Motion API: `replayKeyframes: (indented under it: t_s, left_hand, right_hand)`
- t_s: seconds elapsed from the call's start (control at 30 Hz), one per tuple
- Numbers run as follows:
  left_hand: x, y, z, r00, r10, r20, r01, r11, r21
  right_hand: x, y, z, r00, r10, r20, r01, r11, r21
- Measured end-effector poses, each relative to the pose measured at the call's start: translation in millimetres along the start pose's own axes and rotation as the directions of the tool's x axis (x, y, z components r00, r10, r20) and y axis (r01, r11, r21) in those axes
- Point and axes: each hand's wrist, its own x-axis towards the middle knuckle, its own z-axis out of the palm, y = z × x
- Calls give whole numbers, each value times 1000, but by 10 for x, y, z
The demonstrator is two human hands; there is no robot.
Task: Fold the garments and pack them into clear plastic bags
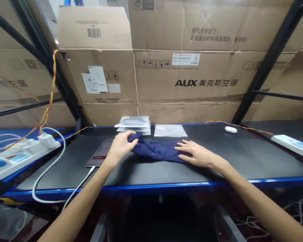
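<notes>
A dark blue cloth [158, 150] lies bunched lengthwise on the black tabletop [146, 173], its left end lifted a little. My left hand [121, 146] pinches that left end between thumb and fingers. On the cloth's right end rests my right hand [195, 153], its fingers spread and touching the fabric. Just behind the cloth are a stack of flat clear packets [133, 124] and a single flat packet [170, 130] to its right.
A tablet [99, 154] with a white cable [84, 178] lies left of my left hand. Power strips sit at the far left [22, 154] and far right [291, 144]. A small white case [230, 129] lies at the back right. Cardboard [166, 87] stands behind the table.
</notes>
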Motion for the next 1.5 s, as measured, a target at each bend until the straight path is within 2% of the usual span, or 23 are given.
replayKeyframes:
  t_s: [0.07,0.17,0.23,0.27,0.33,0.4,0.47,0.5,0.63,0.73,0.8,0.83,0.87,0.93,0.97,1.0,1.03,1.1,1.23,1.37,1.5]
  left_hand:
    - [14,206,72,999,19,-36,-21,998,-51]
    - [-10,509,265,985,90,-147,-104,991,-87]
    - [-48,635,425,976,181,-120,-193,976,-98]
    - [-71,665,505,972,227,-69,-233,968,-96]
    - [-118,662,644,935,345,78,-337,936,-102]
    - [-161,607,739,861,461,216,-446,888,-115]
    - [-195,543,781,796,526,300,-518,848,-115]
    - [-207,518,783,777,541,323,-537,837,-110]
    - [-230,502,706,745,553,372,-552,825,-122]
    - [-223,526,600,730,553,401,-535,828,-168]
    - [-205,511,516,745,554,372,-512,832,-214]
    - [-192,486,471,772,536,341,-489,844,-221]
    - [-178,449,426,817,489,305,-448,872,-198]
    - [-152,343,340,927,294,235,-289,956,-56]
    - [-144,284,303,962,169,214,-181,983,39]
    - [-139,227,271,975,54,217,-83,988,128]
    - [-137,177,248,970,-38,240,-10,980,198]
    - [-140,110,228,940,-132,314,46,963,265]
    - [-114,72,265,923,-138,360,48,968,248]
    - [-1,35,265,944,-103,315,48,983,177]
    - [112,115,202,976,-84,199,66,994,91]
  right_hand:
    - [-13,-26,44,1000,6,6,-6,1000,-7]
    - [9,-107,100,1000,11,-17,-11,1000,-12]
    - [23,-121,110,1000,8,-29,-7,1000,17]
    - [23,-104,106,999,12,-34,-11,999,43]
    - [4,-23,86,998,40,-53,-35,994,99]
    - [-38,94,62,993,82,-82,-70,988,140]
    - [-88,206,52,992,89,-84,-76,986,150]
    - [-111,247,55,994,83,-67,-73,987,144]
    - [-158,288,100,998,66,17,-67,993,95]
    - [-147,255,133,999,42,17,-44,996,77]
    - [-128,235,143,999,32,14,-33,997,72]
    - [-115,226,145,999,30,15,-30,997,69]
    - [-101,216,146,999,29,17,-30,997,65]
    - [-64,191,149,999,35,26,-36,998,51]
    - [-41,175,153,999,39,33,-40,998,41]
    - [-16,156,158,998,41,38,-42,999,31]
    - [12,135,165,998,41,39,-42,999,23]
    - [70,90,179,999,35,36,-36,999,15]
    - [127,18,170,999,21,36,-23,999,46]
    - [12,54,93,999,32,-5,-31,987,156]
    - [-198,202,50,985,165,-55,-155,975,158]
